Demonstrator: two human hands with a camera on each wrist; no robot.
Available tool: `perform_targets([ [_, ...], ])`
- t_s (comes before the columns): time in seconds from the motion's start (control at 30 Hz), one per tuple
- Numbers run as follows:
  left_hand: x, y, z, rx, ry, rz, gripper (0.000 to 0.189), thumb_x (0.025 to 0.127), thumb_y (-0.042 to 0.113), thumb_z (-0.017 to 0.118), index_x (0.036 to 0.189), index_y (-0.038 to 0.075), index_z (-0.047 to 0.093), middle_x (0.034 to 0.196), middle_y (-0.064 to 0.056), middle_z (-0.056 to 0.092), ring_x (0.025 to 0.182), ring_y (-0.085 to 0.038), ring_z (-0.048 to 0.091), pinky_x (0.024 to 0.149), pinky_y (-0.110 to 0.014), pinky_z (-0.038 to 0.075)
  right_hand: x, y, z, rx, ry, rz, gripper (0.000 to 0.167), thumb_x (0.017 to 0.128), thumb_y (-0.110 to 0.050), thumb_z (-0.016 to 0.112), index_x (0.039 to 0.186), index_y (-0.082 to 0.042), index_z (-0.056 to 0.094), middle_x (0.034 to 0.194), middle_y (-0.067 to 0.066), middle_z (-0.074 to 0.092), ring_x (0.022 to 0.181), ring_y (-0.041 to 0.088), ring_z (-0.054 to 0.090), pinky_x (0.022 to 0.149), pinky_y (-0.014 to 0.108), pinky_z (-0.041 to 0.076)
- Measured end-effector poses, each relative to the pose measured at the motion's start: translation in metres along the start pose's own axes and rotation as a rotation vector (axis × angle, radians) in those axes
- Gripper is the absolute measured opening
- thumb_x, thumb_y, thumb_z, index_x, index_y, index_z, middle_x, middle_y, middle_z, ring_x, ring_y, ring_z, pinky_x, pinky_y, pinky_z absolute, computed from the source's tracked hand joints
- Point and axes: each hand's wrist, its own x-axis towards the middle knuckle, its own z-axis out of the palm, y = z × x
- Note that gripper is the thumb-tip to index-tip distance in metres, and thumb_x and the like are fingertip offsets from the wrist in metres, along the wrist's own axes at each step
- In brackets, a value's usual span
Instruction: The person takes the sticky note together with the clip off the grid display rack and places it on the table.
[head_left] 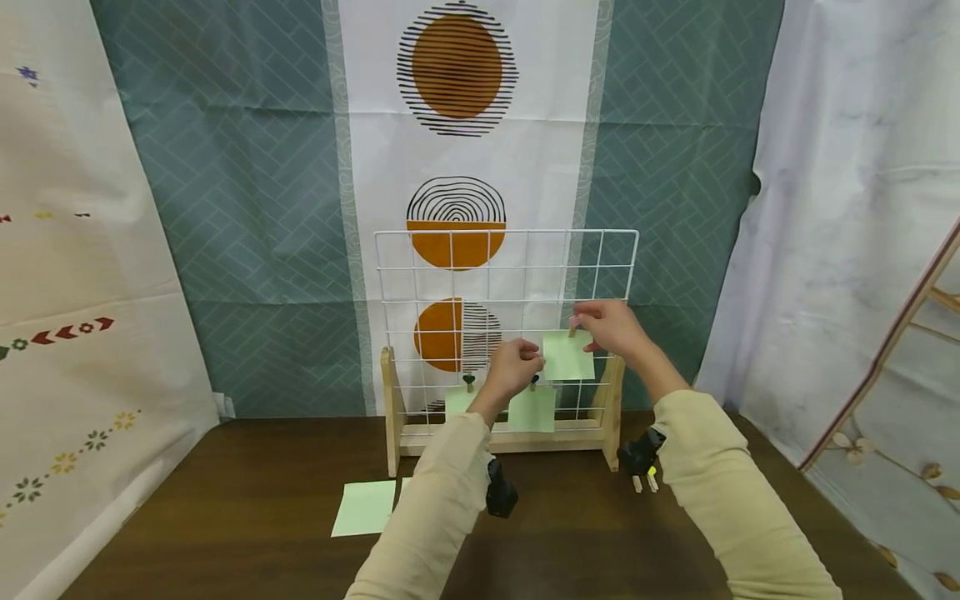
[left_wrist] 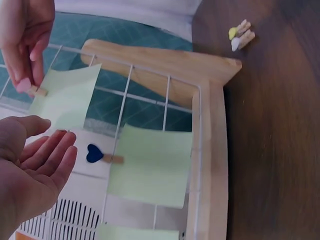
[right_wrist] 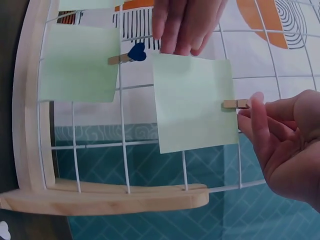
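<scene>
My right hand [head_left: 611, 327] pinches a small wooden clothespin [right_wrist: 235, 104] with a pink heart end. The clothespin sits at the top edge of a pale green paper note [head_left: 567, 358], in front of a white wire grid [head_left: 506, 231]. At the note's left edge is my left hand [head_left: 513, 367], its fingers loosely extended; whether they touch the paper I cannot tell. Below, another green note [left_wrist: 152, 167] hangs from the grid by a clothespin with a dark blue heart [left_wrist: 94, 153]. A further clipped note [head_left: 457, 402] is partly hidden by my left arm.
Wooden feet [head_left: 390, 408] hold the grid upright on a dark brown table [head_left: 255, 492]. Green paper [head_left: 363, 508] lies at the left, partly behind my sleeve. Two loose clothespins [left_wrist: 242, 37] lie right of the stand. Patterned cloth [head_left: 262, 208] hangs behind.
</scene>
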Motion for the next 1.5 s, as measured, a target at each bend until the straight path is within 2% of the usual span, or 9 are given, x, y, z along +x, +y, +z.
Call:
perform_targets([
  [0.1, 0.001, 0.0, 0.008, -0.05, 0.002, -0.041, 0.028, 0.092, 0.006, 0.062, 0.117, -0.006, 0.061, 0.107, -0.016, 0.065, 0.096, -0.029, 0.065, 0.073, -0.033, 0.053, 0.001, 0.001, 0.001, -0.018, 0.008, 0.002, 0.041, 0.102, -0.012, 0.048, 0.137, 0.009, 0.046, 0.133, 0.027, 0.052, 0.117, 0.037, 0.054, 0.069, 0.035, 0.055],
  [0.27, 0.003, 0.001, 0.016, -0.144, 0.068, -0.089, 0.026, 0.091, 0.004, 0.062, 0.116, -0.006, 0.062, 0.103, -0.015, 0.065, 0.087, -0.028, 0.066, 0.069, -0.031, 0.053, 0.003, 0.002, 0.003, -0.077, 0.029, -0.016, 0.037, 0.101, -0.015, 0.052, 0.131, 0.006, 0.055, 0.129, 0.025, 0.056, 0.093, 0.035, 0.061, 0.069, 0.043, 0.054],
  [0.4, 0.005, 0.003, 0.019, -0.208, 0.13, -0.103, 0.021, 0.092, 0.002, 0.059, 0.112, -0.006, 0.063, 0.099, -0.014, 0.065, 0.08, -0.024, 0.066, 0.069, -0.03, 0.054, 0.004, 0.003, 0.004, -0.091, 0.056, -0.017, 0.035, 0.1, -0.015, 0.053, 0.129, 0.004, 0.058, 0.127, 0.023, 0.058, 0.09, 0.032, 0.06, 0.065, 0.038, 0.054],
  [0.5, 0.006, 0.004, 0.021, -0.216, 0.144, -0.097, 0.02, 0.093, 0.001, 0.056, 0.111, -0.006, 0.063, 0.097, -0.014, 0.064, 0.082, -0.024, 0.065, 0.071, -0.03, 0.054, 0.005, 0.004, 0.004, -0.086, 0.068, -0.026, 0.034, 0.1, -0.015, 0.054, 0.128, 0.005, 0.059, 0.126, 0.023, 0.059, 0.099, 0.034, 0.06, 0.063, 0.032, 0.054],
  [0.67, 0.008, 0.006, 0.021, -0.241, 0.147, -0.091, 0.02, 0.093, 0.001, 0.055, 0.111, -0.006, 0.063, 0.099, -0.014, 0.062, 0.083, -0.023, 0.063, 0.072, -0.032, 0.054, 0.007, 0.007, 0.005, -0.043, 0.074, -0.031, 0.035, 0.099, -0.015, 0.056, 0.128, 0.006, 0.058, 0.125, 0.023, 0.059, 0.108, 0.036, 0.058, 0.066, 0.033, 0.055],
  [0.83, 0.007, 0.007, 0.022, -0.229, 0.169, -0.093, 0.017, 0.092, 0.003, 0.057, 0.107, -0.003, 0.062, 0.095, -0.012, 0.064, 0.076, -0.02, 0.062, 0.066, -0.03, 0.051, 0.009, 0.009, 0.006, -0.058, 0.085, -0.044, 0.033, 0.098, -0.014, 0.057, 0.124, 0.007, 0.06, 0.121, 0.024, 0.061, 0.104, 0.036, 0.06, 0.067, 0.033, 0.056],
  [1.0, 0.008, 0.008, 0.024, -0.211, 0.197, -0.087, 0.011, 0.092, 0.003, 0.058, 0.101, 0.0, 0.061, 0.09, -0.01, 0.063, 0.074, -0.019, 0.062, 0.061, -0.027, 0.046, 0.011, 0.008, 0.007, -0.105, 0.101, -0.062, 0.03, 0.098, -0.013, 0.058, 0.119, 0.007, 0.063, 0.116, 0.024, 0.064, 0.101, 0.034, 0.063, 0.073, 0.036, 0.055],
  [1.2, 0.008, 0.008, 0.023, -0.212, 0.209, -0.078, 0.008, 0.092, 0.003, 0.059, 0.098, -0.001, 0.062, 0.089, -0.01, 0.063, 0.072, -0.018, 0.062, 0.062, -0.026, 0.047, 0.01, 0.009, 0.01, -0.164, 0.173, -0.075, 0.029, 0.096, -0.018, 0.061, 0.115, 0.003, 0.068, 0.109, 0.02, 0.068, 0.086, 0.032, 0.068, 0.074, 0.039, 0.054],
  [1.5, 0.01, 0.008, 0.023, -0.234, 0.208, -0.076, 0.01, 0.09, 0.001, 0.059, 0.099, -0.003, 0.063, 0.088, -0.009, 0.063, 0.07, -0.018, 0.063, 0.063, -0.026, 0.049, 0.009, 0.013, 0.013, -0.11, 0.273, -0.052, 0.028, 0.093, -0.02, 0.066, 0.111, 0.001, 0.071, 0.107, 0.017, 0.069, 0.087, 0.031, 0.067, 0.076, 0.039, 0.054],
])
